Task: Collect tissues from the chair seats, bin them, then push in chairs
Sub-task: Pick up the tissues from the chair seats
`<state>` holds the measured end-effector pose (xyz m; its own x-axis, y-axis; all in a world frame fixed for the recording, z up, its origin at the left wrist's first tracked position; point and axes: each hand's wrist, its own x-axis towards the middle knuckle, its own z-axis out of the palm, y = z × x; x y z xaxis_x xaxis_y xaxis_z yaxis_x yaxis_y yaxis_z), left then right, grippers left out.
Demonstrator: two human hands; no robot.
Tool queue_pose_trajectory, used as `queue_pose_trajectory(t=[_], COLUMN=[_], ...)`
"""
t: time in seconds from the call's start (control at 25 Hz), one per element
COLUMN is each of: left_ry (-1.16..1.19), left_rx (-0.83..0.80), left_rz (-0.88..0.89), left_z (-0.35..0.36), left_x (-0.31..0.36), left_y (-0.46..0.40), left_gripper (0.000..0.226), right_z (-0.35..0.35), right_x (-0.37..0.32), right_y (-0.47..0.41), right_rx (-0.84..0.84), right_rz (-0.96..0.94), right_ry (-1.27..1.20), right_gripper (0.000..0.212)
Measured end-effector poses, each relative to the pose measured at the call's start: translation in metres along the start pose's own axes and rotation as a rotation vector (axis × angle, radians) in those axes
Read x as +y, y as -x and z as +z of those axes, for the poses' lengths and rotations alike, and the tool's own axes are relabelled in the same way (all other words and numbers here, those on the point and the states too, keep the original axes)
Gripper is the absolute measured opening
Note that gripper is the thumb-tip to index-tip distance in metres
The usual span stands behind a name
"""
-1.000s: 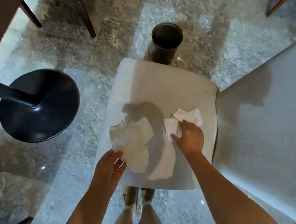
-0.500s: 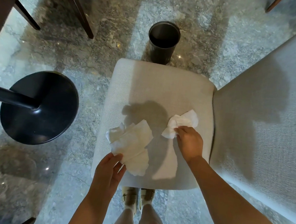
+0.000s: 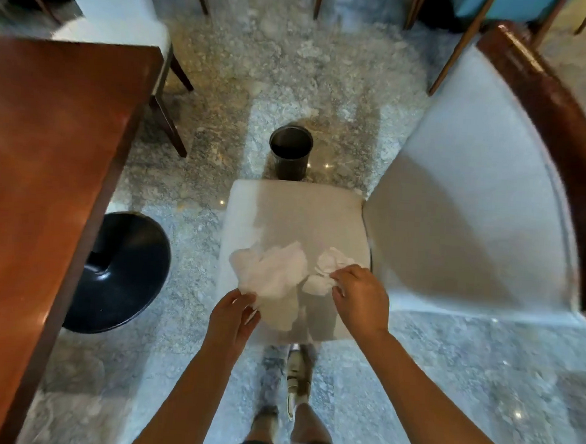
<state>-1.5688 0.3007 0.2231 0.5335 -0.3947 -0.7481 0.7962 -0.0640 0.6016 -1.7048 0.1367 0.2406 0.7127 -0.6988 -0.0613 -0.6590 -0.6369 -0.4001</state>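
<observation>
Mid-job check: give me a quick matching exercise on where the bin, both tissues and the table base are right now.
Things:
1. bin
2. large tissue
3. small tissue
4. black table base

Places:
A. pinched by the right hand
B. on the floor beyond the chair seat
C. held by the left hand
D. on the floor left of the seat

Pairs: 1-B, 2-C, 3-A, 4-D

No text, labels, brand names or numbers can be read anywhere. Every surface in view is plain and unmarked.
</observation>
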Motion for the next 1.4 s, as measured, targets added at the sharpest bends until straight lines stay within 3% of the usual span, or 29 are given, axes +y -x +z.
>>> queue_pose_trajectory(t=[0.32, 0.6, 0.8, 1.08, 1.4], left_ry=[-0.149, -0.328, -0.357, -0.334, -0.288], left_rx=[-0.194, -0.33, -0.341, -0.305, -0.255], left_rz=[-0.037, 0.057, 0.106, 0.1, 0.121], left_z=[-0.034, 0.029, 0.104, 0.222, 0.331], left_x=[-0.037, -0.066, -0.125, -0.242, -0.269], left_y=[0.101, 0.157, 0.188, 0.228, 0.2], left_gripper=[0.007, 0.02, 0.017, 0.013, 0.018], right_z=[-0.071, -0.112, -0.149, -0.216, -0.26], right_x=[-0.009, 0.039, 0.12, 0.256, 0.36], right_y=[0.158, 0.228, 0.258, 0.297, 0.234], right_rx=[0.173, 0.311, 0.38, 0.354, 0.339], right_rz=[0.238, 0.368, 0.379, 0.36, 0.272], right_ry=[0.034, 0.038, -0.009, -0.032, -0.03], right_gripper=[0.022, 0.018, 0.023, 0.025, 0.024])
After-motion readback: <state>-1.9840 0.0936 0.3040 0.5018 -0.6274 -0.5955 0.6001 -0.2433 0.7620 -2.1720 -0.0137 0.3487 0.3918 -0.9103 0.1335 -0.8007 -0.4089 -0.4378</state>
